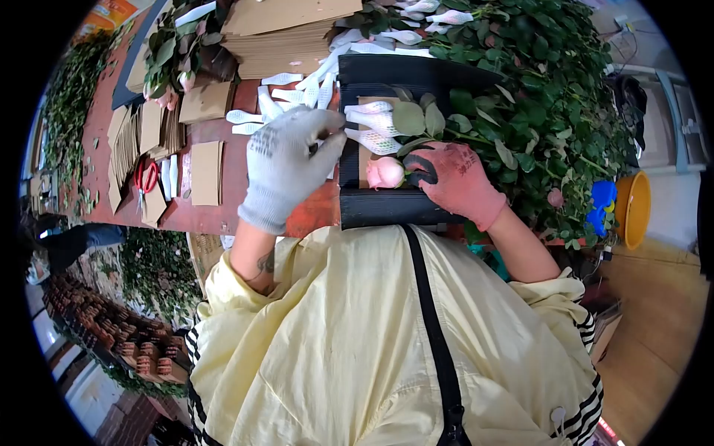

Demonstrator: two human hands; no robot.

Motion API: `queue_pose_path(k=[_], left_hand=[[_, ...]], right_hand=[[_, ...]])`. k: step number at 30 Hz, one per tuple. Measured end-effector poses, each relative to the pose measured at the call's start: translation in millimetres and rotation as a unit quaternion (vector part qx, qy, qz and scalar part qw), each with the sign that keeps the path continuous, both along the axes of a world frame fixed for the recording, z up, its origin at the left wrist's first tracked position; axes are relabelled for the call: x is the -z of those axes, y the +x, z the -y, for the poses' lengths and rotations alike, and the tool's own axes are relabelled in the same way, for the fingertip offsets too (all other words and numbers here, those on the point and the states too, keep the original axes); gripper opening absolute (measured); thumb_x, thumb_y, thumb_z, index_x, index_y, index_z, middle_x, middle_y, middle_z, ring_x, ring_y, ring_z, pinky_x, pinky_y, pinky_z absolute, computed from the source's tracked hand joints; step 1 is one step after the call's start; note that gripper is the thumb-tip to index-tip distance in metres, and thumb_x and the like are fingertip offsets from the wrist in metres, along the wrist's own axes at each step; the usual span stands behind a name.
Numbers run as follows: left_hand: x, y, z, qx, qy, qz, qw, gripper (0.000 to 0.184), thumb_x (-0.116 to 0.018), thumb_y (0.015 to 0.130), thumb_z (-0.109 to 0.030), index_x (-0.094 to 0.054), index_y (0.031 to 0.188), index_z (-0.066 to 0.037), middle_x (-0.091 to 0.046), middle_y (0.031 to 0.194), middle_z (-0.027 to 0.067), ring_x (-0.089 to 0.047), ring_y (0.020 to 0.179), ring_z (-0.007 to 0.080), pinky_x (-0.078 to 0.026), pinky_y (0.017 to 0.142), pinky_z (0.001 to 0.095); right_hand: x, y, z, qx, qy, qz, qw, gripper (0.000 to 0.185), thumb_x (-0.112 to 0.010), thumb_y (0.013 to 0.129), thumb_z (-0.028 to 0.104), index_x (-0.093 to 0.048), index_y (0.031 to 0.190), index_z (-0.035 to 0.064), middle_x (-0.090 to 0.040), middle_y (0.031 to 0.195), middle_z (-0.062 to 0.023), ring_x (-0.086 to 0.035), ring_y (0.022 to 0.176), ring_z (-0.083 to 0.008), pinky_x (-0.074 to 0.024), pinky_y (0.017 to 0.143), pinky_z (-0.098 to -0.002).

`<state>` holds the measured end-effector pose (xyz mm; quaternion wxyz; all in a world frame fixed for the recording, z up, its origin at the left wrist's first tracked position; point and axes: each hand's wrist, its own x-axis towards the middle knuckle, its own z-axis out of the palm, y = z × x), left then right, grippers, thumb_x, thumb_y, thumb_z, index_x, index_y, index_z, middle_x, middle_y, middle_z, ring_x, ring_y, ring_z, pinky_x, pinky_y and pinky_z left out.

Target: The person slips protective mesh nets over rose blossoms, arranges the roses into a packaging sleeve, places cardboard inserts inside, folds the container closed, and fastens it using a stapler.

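Note:
My left hand [286, 167], in a pale grey knit glove, has its thumb and finger closed at the narrow tip of a white net sleeve [375, 141]. That sleeve covers a rose head lying in a black corrugated tray [379, 208]. Another netted rose [370, 108] lies just above it. My right hand [455, 182], in a pink glove with dark fingertips, is closed round the stem just behind a bare pink rose [385, 172]. The bare bloom points left, below the netted ones. Brown cardboard [364, 160] shows under the blooms, and leafy stems stretch right.
Loose white net sleeves [286, 97] are heaped left of the tray. Cardboard sheets [279, 52] are stacked behind, with smaller cards [207, 172] and red scissors [146, 177] at left. Rose foliage [535, 104] covers the right side. A yellow basin [633, 210] stands far right.

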<state>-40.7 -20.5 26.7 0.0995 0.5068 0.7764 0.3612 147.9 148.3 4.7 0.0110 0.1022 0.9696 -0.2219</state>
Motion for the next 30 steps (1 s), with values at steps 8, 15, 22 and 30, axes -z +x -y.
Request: queue_pose_path(k=[8,15,22,30], left_hand=[[45,-10,-43,0.267,0.122,-0.156,0.943,0.036,-0.064,0.076,-0.019,-0.065,0.112,-0.013,-0.054,0.129,0.0095,-0.052,0.115,0.0304,-0.040,0.096,0.0427],[46,-3,-46,0.234,0.130,-0.167,0.949,0.027,-0.063,0.078,-0.022,-0.066,0.105,-0.016,-0.059,0.119,0.0073,-0.054,0.111,0.0277,-0.041,0.096,0.0408],[44,-2,-45,0.234,0.124,-0.156,0.951,0.025,-0.063,0.079,-0.021,-0.067,0.103,-0.015,-0.059,0.120,0.0082,-0.054,0.111,0.0284,-0.040,0.097,0.0409],[23,13,-43,0.205,-0.005,-0.208,0.956,0.044,-0.066,0.074,-0.030,-0.060,0.116,-0.018,-0.055,0.120,0.0087,-0.050,0.112,0.0300,-0.041,0.093,0.0421]], right_hand=[[-6,15,-9,-0.042,0.003,-0.006,0.999,0.033,-0.065,0.074,0.014,-0.060,0.107,0.0113,-0.061,0.110,-0.0086,-0.059,0.099,-0.0281,-0.0466,0.087,-0.0377],[-5,52,-30,0.056,-0.338,-0.132,0.930,0.047,-0.062,0.078,0.001,-0.052,0.123,0.0041,-0.052,0.126,-0.0119,-0.054,0.113,-0.0229,-0.0405,0.099,-0.0320],[-3,50,-31,0.068,-0.427,-0.113,0.895,0.053,-0.061,0.080,-0.003,-0.045,0.130,0.0010,-0.054,0.123,-0.0084,-0.053,0.110,-0.0144,-0.0408,0.099,-0.0297],[-7,44,-28,-0.048,-0.085,-0.157,0.983,0.052,-0.065,0.068,-0.002,-0.052,0.118,0.0020,-0.055,0.117,-0.0152,-0.054,0.109,-0.0306,-0.0441,0.095,-0.0392]])
